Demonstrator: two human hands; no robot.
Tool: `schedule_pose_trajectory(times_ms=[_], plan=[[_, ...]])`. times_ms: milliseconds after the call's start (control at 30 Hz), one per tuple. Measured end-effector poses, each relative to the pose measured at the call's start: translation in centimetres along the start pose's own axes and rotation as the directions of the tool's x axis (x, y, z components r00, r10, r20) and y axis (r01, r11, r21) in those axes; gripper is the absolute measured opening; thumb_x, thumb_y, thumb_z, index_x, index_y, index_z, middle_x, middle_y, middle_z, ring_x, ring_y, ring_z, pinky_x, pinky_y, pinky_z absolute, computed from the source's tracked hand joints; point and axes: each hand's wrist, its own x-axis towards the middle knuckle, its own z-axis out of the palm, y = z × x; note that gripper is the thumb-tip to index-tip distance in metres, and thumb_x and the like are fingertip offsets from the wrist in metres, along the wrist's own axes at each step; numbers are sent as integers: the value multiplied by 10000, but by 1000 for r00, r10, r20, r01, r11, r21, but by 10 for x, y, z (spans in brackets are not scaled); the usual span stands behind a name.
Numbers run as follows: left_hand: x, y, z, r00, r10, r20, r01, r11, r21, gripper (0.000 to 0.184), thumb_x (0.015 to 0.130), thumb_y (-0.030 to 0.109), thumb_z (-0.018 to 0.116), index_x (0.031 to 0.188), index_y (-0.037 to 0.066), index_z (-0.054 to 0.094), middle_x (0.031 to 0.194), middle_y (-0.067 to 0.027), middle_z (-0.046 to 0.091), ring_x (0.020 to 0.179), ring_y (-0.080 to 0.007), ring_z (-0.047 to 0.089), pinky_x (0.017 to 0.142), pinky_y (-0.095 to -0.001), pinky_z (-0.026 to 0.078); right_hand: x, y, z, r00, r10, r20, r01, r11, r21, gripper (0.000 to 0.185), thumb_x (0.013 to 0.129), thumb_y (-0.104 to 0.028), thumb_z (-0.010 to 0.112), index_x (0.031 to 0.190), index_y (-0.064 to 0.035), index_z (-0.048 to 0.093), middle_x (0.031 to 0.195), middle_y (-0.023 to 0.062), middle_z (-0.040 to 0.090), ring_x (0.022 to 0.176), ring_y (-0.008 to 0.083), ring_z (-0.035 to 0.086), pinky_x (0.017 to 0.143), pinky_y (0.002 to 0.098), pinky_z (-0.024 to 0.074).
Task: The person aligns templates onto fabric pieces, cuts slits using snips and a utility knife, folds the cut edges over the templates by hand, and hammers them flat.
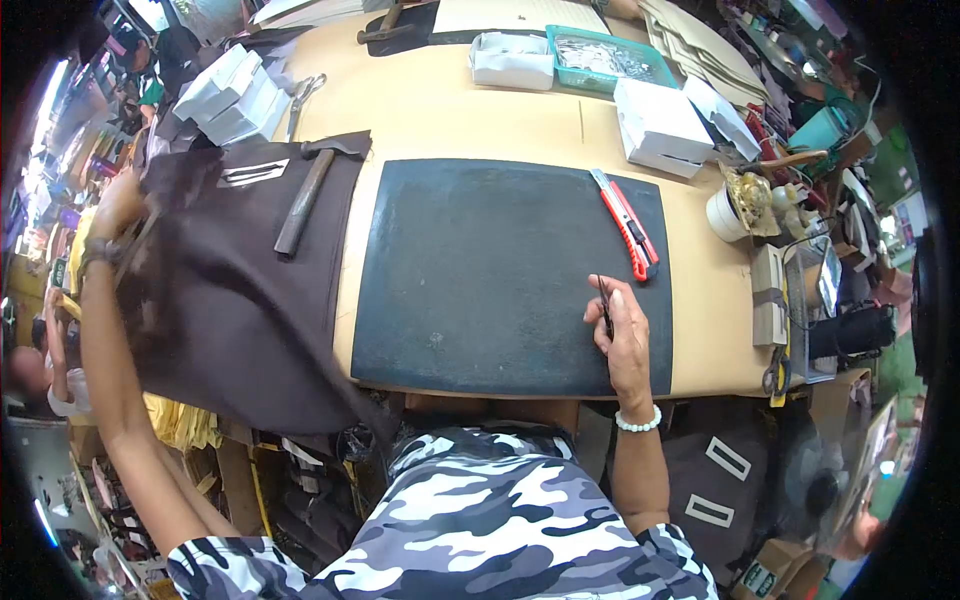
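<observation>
Table [450, 125]: 1 hammer [304, 205], 1 cutter [627, 225] | left fingers [126, 195] by cloth [240, 290], grip unclear | right fingers [620, 290] hold 1 tool [605, 305]

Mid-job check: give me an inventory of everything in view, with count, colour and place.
Table: 1, tan, centre
Mat: 1, black, on table
Cutter: 1, red, mat's right side
Cloth: 1, dark brown, table's left
Hammer: 1, brown handle, on cloth
Scissors: 1, silver, beyond cloth
Boxes: several, white, table's far side
Tray: 1, green, between boxes
Tub: 1, white, table's right
Frames: 2, white, lower right
Background clutter: too small to count
Tool: 1, dark, in right hand
Bracelet: 1, white, right wrist
Shirt: 1, camouflage, bottom
Left hand: 1, bare, at cloth's left edge, blurred
Right hand: 1, bare, over mat
</observation>
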Motion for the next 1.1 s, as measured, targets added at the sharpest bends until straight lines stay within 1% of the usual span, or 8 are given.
schedule_pose_trajectory(times_ms=[100, 200, 233, 300, 333, 367, 467, 1100], plan=[[-39, 28, -13, 936, -132, 327, 296, 798, -525, 415, 728, 160, 677, 1091, -11, 569, 921, -168, 652, 821, -299, 631, 745, -396, 490, 0, 7, 0, 999, 17, -47, -14, 997, 73, 295, 955, -238, 480, 1143, -35, 583, 717, -27, 492, 532, 12, 324, 458, 168, 276], [-66, 128, 6, 800, -286, 527, 593, 241, -768, 579, 724, 217, 744, 1154, -79, 495, 980, -98, 613, 851, -197, 585, 758, -328, 484, 1, 8, 4, 998, 34, -49, -31, 998, 63, 303, 969, -237, 454, 1163, -42, 582, 712, -26, 494, 533, 8, 325, 456, 162, 274], [-74, 186, -9, 775, -232, 588, 623, 120, -773, 867, 718, 259, 748, 1330, -132, 275, 1306, -247, 431, 1130, -277, 490, 906, -369, 432, 2, 8, 5, 998, 46, -39, -44, 998, 50, 305, 972, -235, 449, 1169, -43, 581, 714, -25, 497, 535, 9, 333, 458, 161, 283], [-89, 274, -18, 790, 50, 611, 609, -178, -773, 943, 718, 229, 766, 1326, -185, 177, 1322, -273, 385, 1202, -276, 418, 998, -376, 354, 0, 2, 19, 999, 52, -15, -51, 996, 68, 304, 975, -239, 446, 1162, -43, 585, 713, -24, 500, 543, 9, 348, 462, 157, 295], [-91, 309, 3, 812, 135, 568, 575, -348, -740, 826, 731, 183, 759, 1278, -168, 249, 1238, -241, 476, 1126, -257, 495, 968, -368, 390, -3, -3, 29, 998, 56, -3, -56, 995, 77, 304, 976, -240, 445, 1158, -42, 587, 713, -23, 502, 547, 9, 356, 463, 154, 301], [-99, 358, 3, 844, -61, 533, 435, -502, -747, 368, 772, 106, 711, 1043, -51, 518, 978, -108, 624, 861, -187, 613, 811, -305, 492, -8, -14, 39, 998, 64, 19, -65, 995, 74, 311, 979, -240, 443, 1167, -32, 577, 724, -21, 513, 561, 8, 387, 473, 150, 323], [-107, 435, 0, 891, 190, 412, 380, -807, -452, 333, 810, 71, 666, 1108, -14, 542, 1009, -88, 641, 859, -163, 629, 801, -295, 502, -21, -27, 63, 992, 71, 105, -88, 981, 175, 311, 982, -224, 436, 1185, -21, 554, 745, -13, 526, 567, 7, 409, 479, 150, 334], [-135, 452, -16, 950, 68, 303, 226, -821, -524, 157, 860, 138, 651, 945, 8, 634, 850, -52, 672, 684, -89, 622, 624, -227, 509, -14, -10, 80, 985, 136, 103, -157, 960, 231, 202, 961, -229, 487, 1047, -51, 440, 689, 38, 557, 490, 15, 382, 434, 161, 304]])
